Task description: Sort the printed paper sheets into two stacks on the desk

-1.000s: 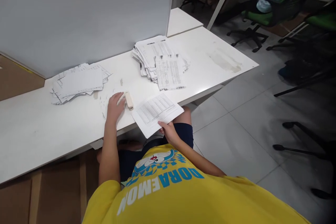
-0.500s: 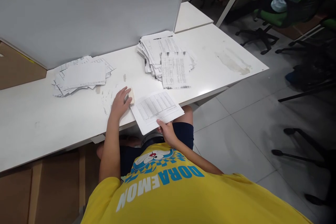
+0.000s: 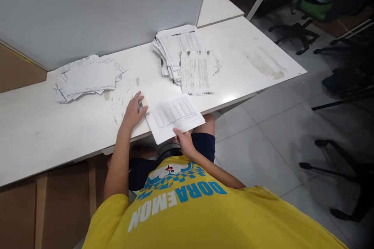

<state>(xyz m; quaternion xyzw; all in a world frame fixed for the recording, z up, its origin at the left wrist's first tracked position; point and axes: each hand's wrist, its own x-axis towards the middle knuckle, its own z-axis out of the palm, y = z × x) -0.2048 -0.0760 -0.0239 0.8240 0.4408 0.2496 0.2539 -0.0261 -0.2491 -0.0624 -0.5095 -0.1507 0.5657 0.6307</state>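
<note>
My left hand [image 3: 133,112] rests at the desk's front edge, its fingers curled round a small cream-coloured block-like object [image 3: 145,104]. That object sits by the upper left corner of a few printed sheets of paper [image 3: 175,114]; whether it grips them I cannot tell. The top sheet carries a table of rows and columns. My right hand [image 3: 185,142] pinches the near edge of these sheets, thumb on top and fingers underneath. The sheets lie partly over the desk edge, above my lap.
On the white desk [image 3: 73,128], a loose paper pile [image 3: 90,78] lies at left and a taller one [image 3: 175,46] at the back centre. A grey partition [image 3: 102,7] rises behind. Cardboard [image 3: 64,202] stands below left; office chairs [image 3: 315,11] are at right, one with a person.
The view has shifted slightly. Both hands keep their hold, and the cream-coloured object appears a little more tilted at the corner of the sheets.
</note>
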